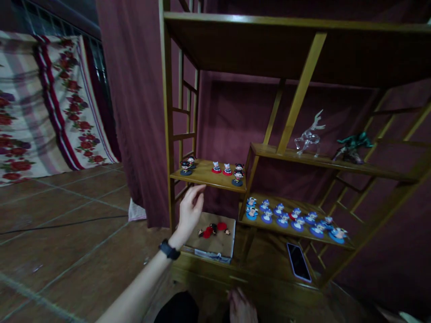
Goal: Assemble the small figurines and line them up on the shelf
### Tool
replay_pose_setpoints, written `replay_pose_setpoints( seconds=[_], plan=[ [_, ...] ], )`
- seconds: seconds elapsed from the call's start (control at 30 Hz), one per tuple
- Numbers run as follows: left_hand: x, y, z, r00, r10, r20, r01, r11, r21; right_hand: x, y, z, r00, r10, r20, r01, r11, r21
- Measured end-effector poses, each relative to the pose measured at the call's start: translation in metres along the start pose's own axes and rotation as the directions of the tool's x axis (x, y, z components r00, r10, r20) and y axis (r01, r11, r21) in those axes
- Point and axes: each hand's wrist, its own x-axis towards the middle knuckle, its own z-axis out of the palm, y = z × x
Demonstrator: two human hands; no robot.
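Observation:
My left hand (191,210), with a black watch (169,250) on the wrist, is raised just below the front edge of the small left shelf (205,178). Its fingers are curved, thumb apart from them, and nothing shows between them. Under it, a shallow cardboard box (226,251) holds several red and black figurines (213,229) lying down. Figurines stand on the shelf: dark-based ones (185,168) at left, two white ones on red bases (227,169) in the middle, more dark-based ones (237,177) at right. My right hand (241,306), slightly blurred, rests low with fingers stretched out, holding nothing visible.
The lower right shelf (325,233) carries several blue-based figurines (283,220). Above stand a clear deer figurine (309,139) and a dark green figure (353,147). A phone (298,262) lies on the cabinet's bottom board. A curtain (138,112) hangs at left.

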Motion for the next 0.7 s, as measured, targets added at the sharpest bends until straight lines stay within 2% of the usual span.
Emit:
replay_pose_setpoints(
  seconds=[0.07,0.1,0.13,0.2,0.27,0.33,0.43,0.57,0.63,0.7],
  plan=[
    [-0.042,-0.036,-0.002,0.992,-0.130,0.000,0.130,0.991,-0.033,-0.001,-0.002,-0.008,1.000,-0.013,0.028,0.011,0.998,0.069],
    [-0.059,-0.057,-0.001,0.971,-0.238,-0.003,0.237,0.970,-0.055,-0.001,-0.004,-0.011,0.999,-0.018,0.041,0.013,0.994,0.107],
    [-0.074,-0.078,0.001,0.933,-0.361,-0.010,0.359,0.929,-0.086,0.000,-0.005,-0.015,0.999,-0.009,0.048,0.002,0.989,0.145],
    [-0.095,-0.118,0.007,0.826,-0.563,0.002,0.557,0.816,-0.157,0.005,-0.008,-0.019,0.997,0.038,0.061,-0.051,0.974,0.222],
    [-0.105,-0.148,0.013,0.743,-0.669,0.010,0.657,0.728,-0.197,0.013,-0.010,-0.019,0.993,0.084,0.079,-0.104,0.947,0.305],
    [-0.104,-0.170,0.018,0.703,-0.711,0.016,0.697,0.684,-0.216,0.026,-0.010,-0.015,0.991,0.095,0.093,-0.124,0.911,0.393],
    [-0.093,-0.196,0.021,0.691,-0.723,-0.021,0.702,0.677,-0.222,0.056,-0.007,-0.003,0.990,0.106,0.088,-0.136,0.856,0.499],
    [-0.083,-0.229,0.023,0.660,-0.744,-0.105,0.711,0.663,-0.235,0.109,-0.005,0.022,0.991,0.111,0.073,-0.133,0.828,0.545],
    [-0.083,-0.239,0.025,0.616,-0.780,-0.110,0.734,0.619,-0.279,0.138,-0.008,0.037,0.992,0.099,0.078,-0.126,0.827,0.548],
    [-0.081,-0.242,0.027,0.551,-0.831,-0.081,0.762,0.540,-0.358,0.166,-0.013,0.052,0.994,0.069,0.085,-0.104,0.836,0.539]
  ],
)
